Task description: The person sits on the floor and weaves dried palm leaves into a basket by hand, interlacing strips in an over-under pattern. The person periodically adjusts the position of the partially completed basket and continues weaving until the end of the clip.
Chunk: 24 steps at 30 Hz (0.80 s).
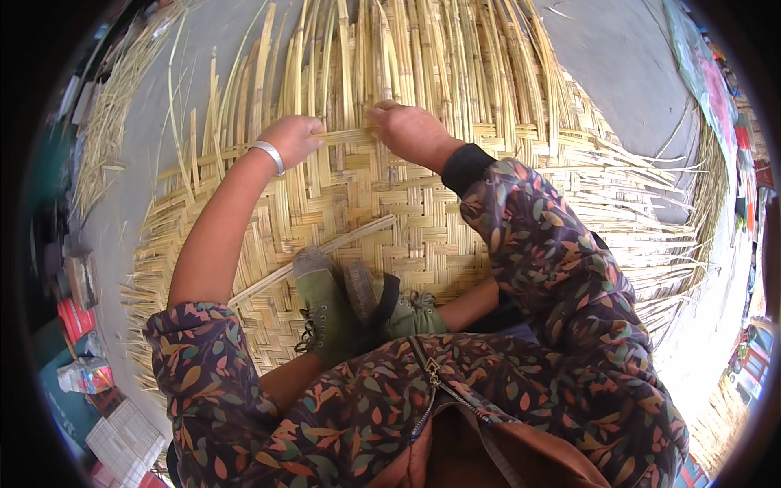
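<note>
A large mat [421, 244] of flat split-reed strips lies under me, woven in a twill pattern. My left hand [293, 141], with a silver bracelet at the wrist, pinches the left part of a crosswise bundle of reed strips [348, 137]. At the bundle's right end, my right hand [412, 133] has its fingers curled on the reeds; which strip they grip is partly hidden. Beyond both hands, long unwoven strips [421, 55] run away from me. A loose pair of strips [360, 233] lies slantwise on the weave, partly behind my left shoe [320, 299].
Loose strip ends [659, 232] fan out at the mat's right edge. Piles of thin reeds lie on the grey floor, one at left [113, 122] and one at right [708, 195]. Plastic sheeting [701, 73] is at upper right; a white grid-like rack [125, 436] stands lower left.
</note>
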Each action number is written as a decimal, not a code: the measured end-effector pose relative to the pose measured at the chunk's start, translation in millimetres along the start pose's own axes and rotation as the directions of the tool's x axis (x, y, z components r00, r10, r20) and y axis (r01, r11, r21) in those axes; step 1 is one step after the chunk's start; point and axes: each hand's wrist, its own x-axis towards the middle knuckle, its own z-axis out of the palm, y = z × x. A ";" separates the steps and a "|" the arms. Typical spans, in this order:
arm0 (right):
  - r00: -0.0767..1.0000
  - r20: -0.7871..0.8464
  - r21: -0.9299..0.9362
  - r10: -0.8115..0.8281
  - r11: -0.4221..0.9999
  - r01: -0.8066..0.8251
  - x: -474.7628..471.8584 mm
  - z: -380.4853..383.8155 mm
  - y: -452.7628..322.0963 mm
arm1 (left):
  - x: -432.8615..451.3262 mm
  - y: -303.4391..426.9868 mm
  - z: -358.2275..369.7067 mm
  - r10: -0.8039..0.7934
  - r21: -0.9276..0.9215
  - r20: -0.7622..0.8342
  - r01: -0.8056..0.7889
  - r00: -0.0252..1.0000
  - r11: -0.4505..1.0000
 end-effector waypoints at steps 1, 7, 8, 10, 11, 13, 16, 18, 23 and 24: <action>0.997 0.068 -0.008 0.032 0.999 -0.032 9.9 4.9 -2.4 | -4.6 4.0 -2.5 0.044 0.009 -0.033 -0.044 0.999 0.999; 0.919 0.342 -0.126 0.196 0.979 -0.162 36.0 5.9 -17.9 | -13.7 3.9 -9.7 0.035 -0.036 -0.078 -0.038 0.996 0.999; 0.927 0.321 -0.127 0.193 0.979 -0.160 35.3 4.8 -21.6 | -16.8 0.2 -8.8 0.016 -0.145 -0.161 -0.040 0.987 0.989; 0.959 0.233 -0.196 0.163 0.974 -0.118 30.9 11.8 -24.6 | -22.6 -1.5 -11.1 -0.102 -0.385 -0.333 -0.037 0.937 0.922; 0.971 0.188 -0.231 0.145 0.968 -0.100 28.8 16.8 -24.3 | -21.9 -8.4 -11.3 -0.164 -0.519 -0.347 -0.043 0.924 0.854; 0.989 0.101 -0.258 0.108 0.963 -0.079 24.8 24.1 -22.6 | -21.3 -18.1 -15.3 -0.286 -0.747 -0.346 -0.078 0.893 0.661; 0.985 0.097 -0.300 0.141 0.948 -0.106 25.8 26.7 -23.6 | -15.1 -30.7 -7.5 -0.308 -0.728 -0.120 0.127 0.944 0.673; 0.976 0.162 -0.293 0.143 0.952 -0.091 29.6 24.2 -23.0 | -12.1 -36.6 2.3 -0.326 -0.711 -0.006 0.225 0.945 0.666; 0.956 0.240 -0.285 0.171 0.953 -0.100 32.1 24.6 -22.4 | -7.0 -35.0 14.4 -0.365 -0.614 0.155 0.379 0.918 0.693; 0.954 0.235 -0.277 0.184 0.954 -0.116 31.3 24.1 -23.0 | -4.8 -32.6 15.2 -0.365 -0.575 0.136 0.373 0.921 0.728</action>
